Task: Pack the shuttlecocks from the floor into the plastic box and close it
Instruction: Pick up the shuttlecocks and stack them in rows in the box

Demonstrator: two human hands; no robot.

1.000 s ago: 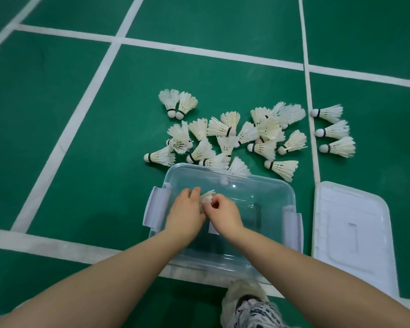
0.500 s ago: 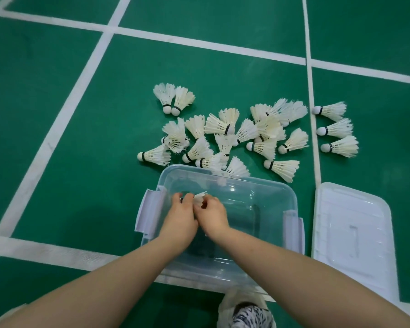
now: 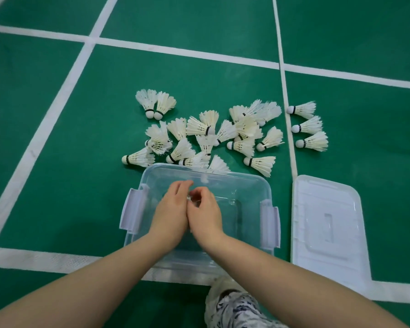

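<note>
A clear plastic box (image 3: pixel 246 179) stands open on the green court floor, with white clasps on its left and right sides. Both my hands are down inside it, pressed together. My left hand (image 3: pixel 173 215) and my right hand (image 3: pixel 207 213) curl around a shuttlecock (image 3: pixel 190 198), of which only a sliver of white shows between the fingers. Several white feather shuttlecocks (image 3: pixel 206 131) lie in a loose pile on the floor just beyond the box's far rim. The box's lid (image 3: pixel 327 223) lies flat on the floor to the right.
Three shuttlecocks (image 3: pixel 310 125) lie in a column right of a white court line (image 3: pixel 289 129), and a pair (image 3: pixel 155 105) sits at the pile's far left. My patterned shoe (image 3: pixel 232 306) is at the box's near edge, on a broad white line.
My hands have sunk a little deeper into the box and closed tighter together. The feathers that showed between them are now almost hidden.
</note>
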